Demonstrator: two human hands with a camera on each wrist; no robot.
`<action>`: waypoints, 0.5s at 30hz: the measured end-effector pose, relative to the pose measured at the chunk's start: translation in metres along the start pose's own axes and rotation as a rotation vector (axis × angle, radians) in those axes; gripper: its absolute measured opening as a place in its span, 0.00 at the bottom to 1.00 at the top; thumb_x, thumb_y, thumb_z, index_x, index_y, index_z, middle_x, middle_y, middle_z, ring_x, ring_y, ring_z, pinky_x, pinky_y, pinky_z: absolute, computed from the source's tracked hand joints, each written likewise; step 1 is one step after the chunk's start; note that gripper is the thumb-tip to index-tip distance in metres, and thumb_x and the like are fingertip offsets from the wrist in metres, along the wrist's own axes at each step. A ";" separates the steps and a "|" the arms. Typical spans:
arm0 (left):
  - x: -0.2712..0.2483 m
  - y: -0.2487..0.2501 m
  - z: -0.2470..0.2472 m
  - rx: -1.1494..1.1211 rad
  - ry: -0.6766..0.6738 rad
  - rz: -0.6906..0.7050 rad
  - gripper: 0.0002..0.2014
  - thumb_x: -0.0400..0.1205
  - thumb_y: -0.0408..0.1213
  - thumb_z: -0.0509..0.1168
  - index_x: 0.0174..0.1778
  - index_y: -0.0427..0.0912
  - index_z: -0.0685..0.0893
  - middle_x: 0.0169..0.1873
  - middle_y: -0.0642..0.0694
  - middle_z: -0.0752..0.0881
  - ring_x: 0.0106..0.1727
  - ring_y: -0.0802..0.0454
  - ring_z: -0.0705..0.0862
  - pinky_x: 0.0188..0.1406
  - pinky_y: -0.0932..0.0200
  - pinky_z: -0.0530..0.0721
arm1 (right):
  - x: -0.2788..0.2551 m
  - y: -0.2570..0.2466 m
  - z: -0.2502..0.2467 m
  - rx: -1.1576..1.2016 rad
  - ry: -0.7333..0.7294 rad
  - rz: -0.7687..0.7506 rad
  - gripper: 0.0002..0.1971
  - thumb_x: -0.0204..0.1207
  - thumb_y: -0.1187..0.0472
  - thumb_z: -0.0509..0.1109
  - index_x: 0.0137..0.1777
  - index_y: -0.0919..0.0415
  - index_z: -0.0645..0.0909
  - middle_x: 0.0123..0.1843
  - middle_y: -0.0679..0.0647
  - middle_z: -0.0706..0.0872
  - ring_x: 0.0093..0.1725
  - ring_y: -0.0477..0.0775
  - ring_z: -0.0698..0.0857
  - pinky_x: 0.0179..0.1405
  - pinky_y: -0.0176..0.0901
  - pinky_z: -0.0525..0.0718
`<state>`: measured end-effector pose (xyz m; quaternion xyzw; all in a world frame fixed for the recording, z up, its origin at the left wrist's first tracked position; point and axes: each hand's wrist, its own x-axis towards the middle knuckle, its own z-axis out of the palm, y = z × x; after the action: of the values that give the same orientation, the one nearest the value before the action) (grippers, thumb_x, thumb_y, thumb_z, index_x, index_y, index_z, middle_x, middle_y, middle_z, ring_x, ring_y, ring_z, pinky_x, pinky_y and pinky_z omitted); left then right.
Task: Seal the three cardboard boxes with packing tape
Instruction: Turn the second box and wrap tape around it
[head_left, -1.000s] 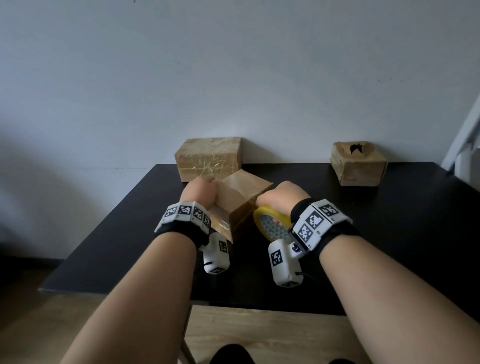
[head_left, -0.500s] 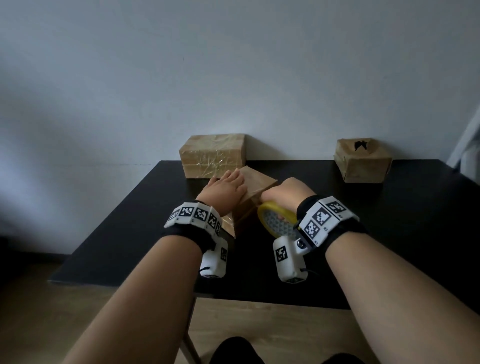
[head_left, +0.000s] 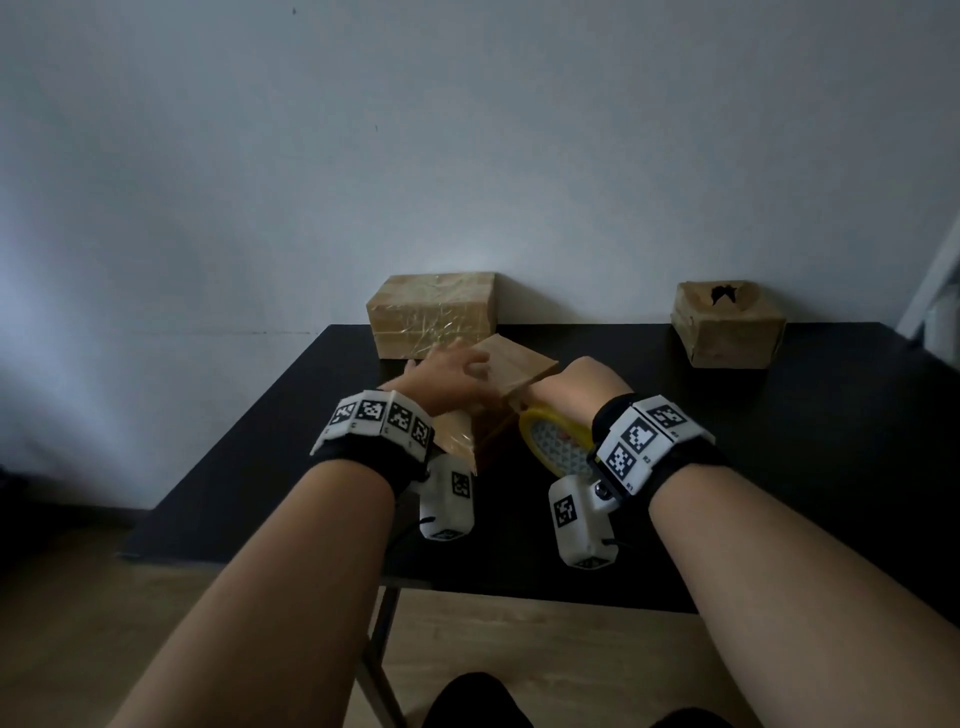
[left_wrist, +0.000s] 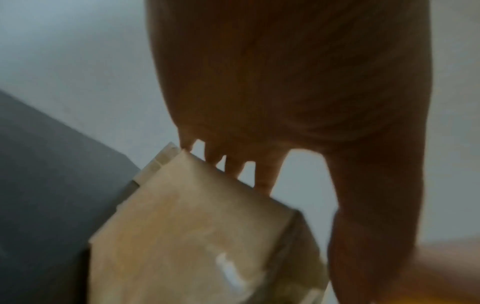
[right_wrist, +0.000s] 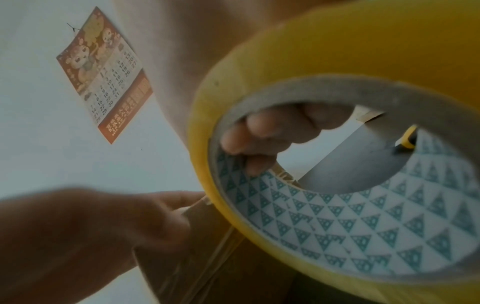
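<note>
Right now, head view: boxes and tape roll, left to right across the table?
Tape-wrapped rectangular cardboard box at the back → tilted brown cardboard box under the left hand → yellow tape roll in the right hand → small squarish cardboard box with a torn dark hole on top.

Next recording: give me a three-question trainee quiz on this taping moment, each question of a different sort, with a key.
1. True or false: the right hand holds the yellow tape roll with fingers hooked through its core.
2. Multiple choice: where does the left hand lie? A) flat on the tilted box between the hands B) on the box with the torn hole C) on the bare black table
3. Fill in: the tape-wrapped box stands at the table's back edge against the ____.

Key: 1 true; 2 A; 3 wall.
</note>
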<state>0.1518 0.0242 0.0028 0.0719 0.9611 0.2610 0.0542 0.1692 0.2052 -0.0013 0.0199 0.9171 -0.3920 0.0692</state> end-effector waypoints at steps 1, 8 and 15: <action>0.001 -0.004 0.002 0.130 -0.020 -0.005 0.41 0.70 0.51 0.74 0.79 0.55 0.66 0.80 0.51 0.60 0.82 0.42 0.58 0.79 0.34 0.58 | 0.001 0.000 -0.001 0.000 0.002 0.007 0.15 0.69 0.48 0.75 0.45 0.60 0.83 0.43 0.58 0.89 0.44 0.60 0.88 0.48 0.50 0.85; 0.006 -0.016 0.010 -0.316 0.127 -0.001 0.41 0.61 0.45 0.82 0.72 0.60 0.77 0.67 0.51 0.79 0.63 0.50 0.81 0.63 0.52 0.83 | 0.002 0.002 -0.012 0.218 -0.019 0.032 0.25 0.74 0.43 0.76 0.54 0.67 0.84 0.36 0.61 0.90 0.35 0.58 0.90 0.40 0.48 0.89; 0.009 -0.011 0.009 -0.729 0.220 0.004 0.18 0.69 0.41 0.78 0.56 0.53 0.91 0.49 0.52 0.91 0.52 0.56 0.88 0.55 0.60 0.85 | -0.006 -0.012 -0.043 0.474 0.037 -0.043 0.25 0.78 0.43 0.73 0.48 0.70 0.86 0.26 0.62 0.88 0.22 0.54 0.85 0.31 0.42 0.87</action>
<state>0.1431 0.0202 -0.0110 0.0211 0.8050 0.5923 -0.0276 0.1690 0.2278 0.0375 0.0231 0.8006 -0.5975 0.0375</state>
